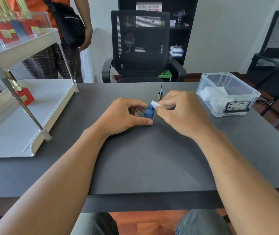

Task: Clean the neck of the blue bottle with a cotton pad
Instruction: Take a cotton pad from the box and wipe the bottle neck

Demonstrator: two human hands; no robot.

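A small square blue bottle stands upright and uncapped on the dark grey table. My left hand grips it from the left, thumb at its base and fingers behind it. My right hand pinches a folded white cotton pad, whose tip touches the bottle's neck from the right. Just behind my right hand the bottle's gold cap with its brush stands upside down, brush pointing up.
A clear plastic box of white cotton pads sits at the right. A white two-tier rack with a red bottle stands at the left. A black office chair and a standing person are behind the table.
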